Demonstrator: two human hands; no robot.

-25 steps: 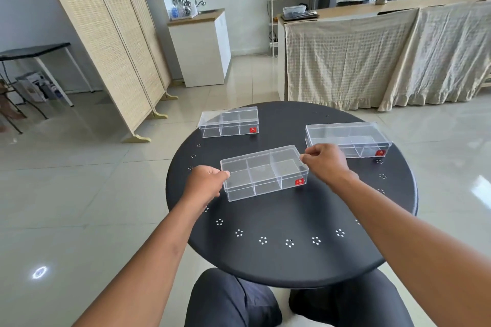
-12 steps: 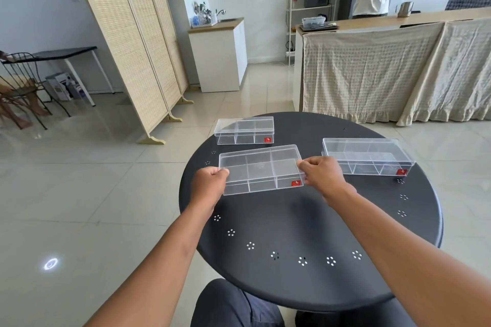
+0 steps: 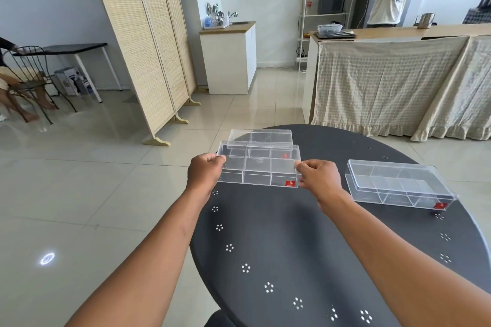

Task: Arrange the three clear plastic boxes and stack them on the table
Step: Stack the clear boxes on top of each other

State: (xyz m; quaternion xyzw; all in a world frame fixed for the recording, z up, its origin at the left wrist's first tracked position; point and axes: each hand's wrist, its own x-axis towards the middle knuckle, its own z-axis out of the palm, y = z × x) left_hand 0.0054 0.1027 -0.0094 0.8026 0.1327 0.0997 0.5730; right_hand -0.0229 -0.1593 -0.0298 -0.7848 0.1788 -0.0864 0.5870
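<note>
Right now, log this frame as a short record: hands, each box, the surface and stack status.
left hand: grips the left short end of the held box
right hand: grips the right short end of the held box
held box: clear, with compartments, red sticker at its near right corner, carried in front of the far box
far box: on the table's far left edge, partly hidden behind the held box
right box: lid closed, rests alone on the table's right side
table: round, black, perforated
stack status: none stacked yet; contact between held and far box unclear
</note>
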